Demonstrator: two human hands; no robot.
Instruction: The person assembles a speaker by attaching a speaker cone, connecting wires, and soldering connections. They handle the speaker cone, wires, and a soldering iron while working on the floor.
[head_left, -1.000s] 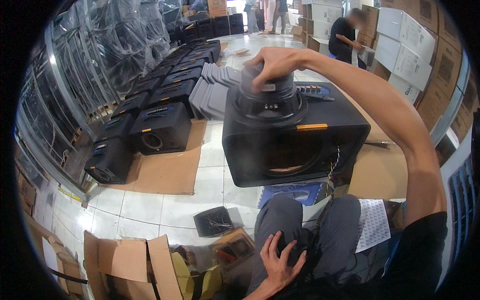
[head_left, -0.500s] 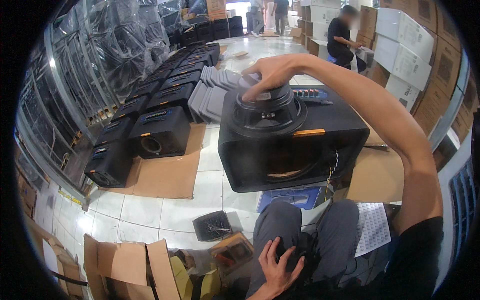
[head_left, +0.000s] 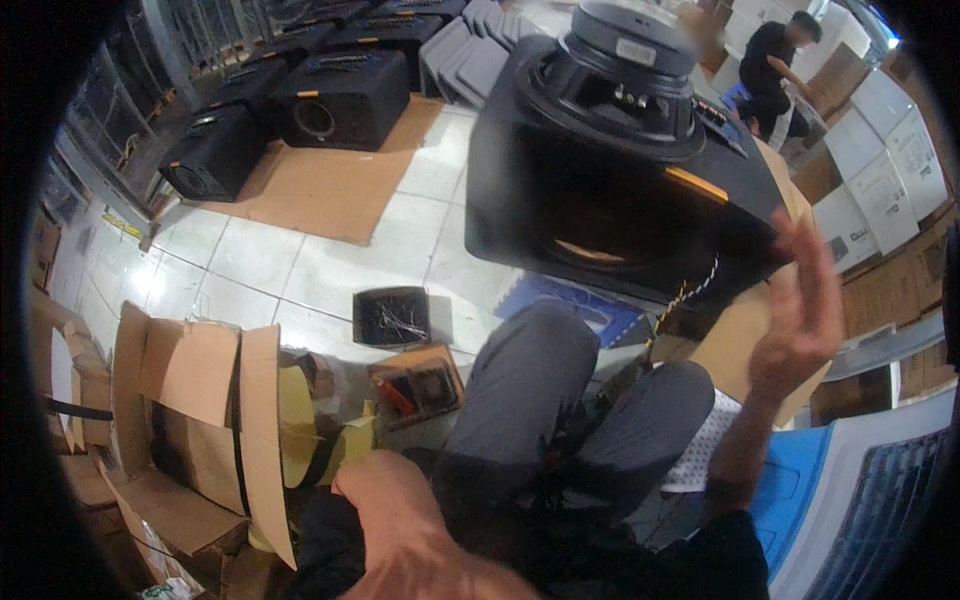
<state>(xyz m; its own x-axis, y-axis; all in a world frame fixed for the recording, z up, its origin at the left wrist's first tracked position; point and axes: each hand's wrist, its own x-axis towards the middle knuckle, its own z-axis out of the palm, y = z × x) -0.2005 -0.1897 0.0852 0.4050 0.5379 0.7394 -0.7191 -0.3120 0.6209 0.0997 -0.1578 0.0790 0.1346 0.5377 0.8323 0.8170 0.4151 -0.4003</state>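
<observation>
A black loudspeaker cabinet stands before my knees, with a large dark round opening in its near face. On its top rests a round speaker driver, magnet upward, with no hand on it. Twisted white, black and yellow wires hang from the cabinet's right side. Beside that side is my right hand, blurred, its fingers stretched upward and nothing visible in them. My left hand is low by my left thigh, near the open cardboard box; its fingers are hidden.
At left stands an open cardboard box, near a small black tray of thin metal pieces. More black cabinets line the far left beside stacked grey panels. A blue-and-white appliance stands at right. Another person sits beyond.
My right hand has let go of the driver's magnet and drawn back to the right. My left hand has moved from my lap toward the lower left. The view has tilted down.
</observation>
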